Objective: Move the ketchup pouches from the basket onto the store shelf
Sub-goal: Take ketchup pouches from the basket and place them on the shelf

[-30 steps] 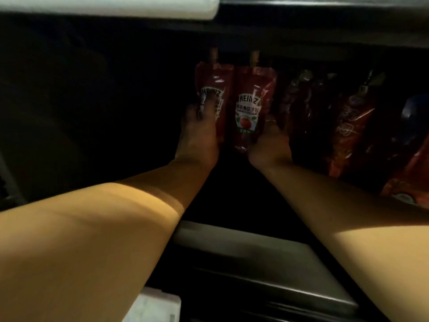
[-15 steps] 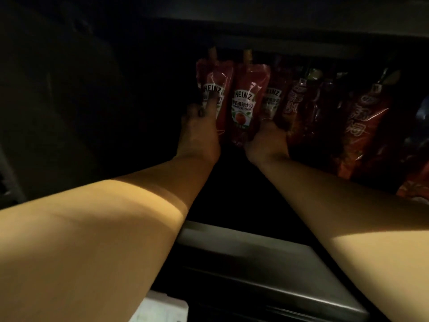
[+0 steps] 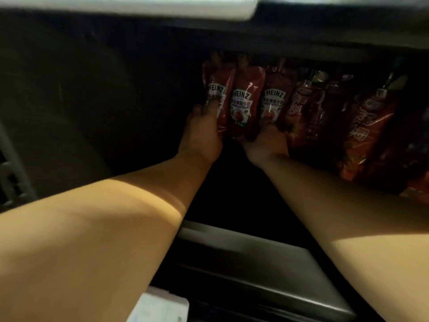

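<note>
- Both my arms are stretched deep into a dark shelf point(image 3: 232, 182), and it's really dim back there.
- Three Heinz ketchup pouches stand upright side by side at the back: left pouch point(image 3: 214, 89), middle pouch point(image 3: 246, 94), right pouch point(image 3: 275, 94). They touch each other, spouts pointing up.
- My left hand point(image 3: 202, 133) is against the lower front of the left pouch, fingers point(image 3: 210, 105) laid flat up over its label. Looks more like pressing than gripping, though I can't tell if the thumb wraps around the side.
- My right hand point(image 3: 264, 142) is down at the base, between the middle and right pouches, fingers curled in toward them (there's a ring on one finger). Whether it has actually closed on a pouch is hidden, so I can't say.
- Just right of the Heinz ones is a row of other red sauce pouches point(image 3: 369, 126) with Chinese lettering, leaning a bit.
- A pale shelf edge point(image 3: 130, 5) sits overhead, blurry.
- Below my arms is a grey metal ledge point(image 3: 255, 263), plus some white paper point(image 3: 160, 307) at the bottom.
</note>
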